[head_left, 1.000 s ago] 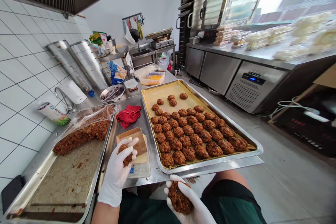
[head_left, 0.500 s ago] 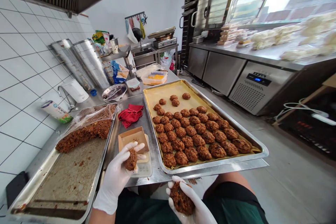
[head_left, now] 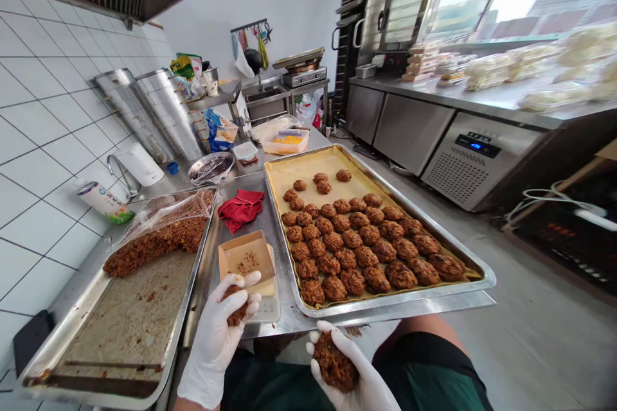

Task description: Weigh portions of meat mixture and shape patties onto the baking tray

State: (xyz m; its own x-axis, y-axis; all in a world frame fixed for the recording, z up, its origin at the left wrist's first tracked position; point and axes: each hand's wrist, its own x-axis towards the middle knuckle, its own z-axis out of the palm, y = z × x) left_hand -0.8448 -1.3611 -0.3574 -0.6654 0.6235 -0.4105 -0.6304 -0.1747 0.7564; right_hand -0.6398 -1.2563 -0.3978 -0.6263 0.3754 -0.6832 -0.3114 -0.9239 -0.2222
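Observation:
White gloves cover both hands. My left hand (head_left: 219, 327) is closed round a small brown ball of meat-floss-like mixture (head_left: 237, 314), just in front of a cardboard box (head_left: 243, 250) standing on a white scale (head_left: 270, 308). Crumbs lie inside the box. In my right hand (head_left: 357, 372) rests a larger brown ball (head_left: 332, 359), dark-flecked, gripped between thumb and fingers below the table's front edge. Rows of similar balls (head_left: 349, 260) sit on the paper-lined tray (head_left: 482, 282). The remaining loose mixture (head_left: 159, 247) lies partly under plastic film on the left tray (head_left: 187, 308).
A red cloth (head_left: 240, 209) lies between the two trays. Behind it stand a film-covered bowl (head_left: 211, 168) and a plastic container with yellow contents (head_left: 286, 141). A bottle (head_left: 103, 201) leans by the tiled wall. Packed goods line the steel counter (head_left: 434, 93) at right.
My left hand has moved slightly right and down, its fingers curling further round the small ball. The crumbs in the box show more fully. My right hand keeps its hold.

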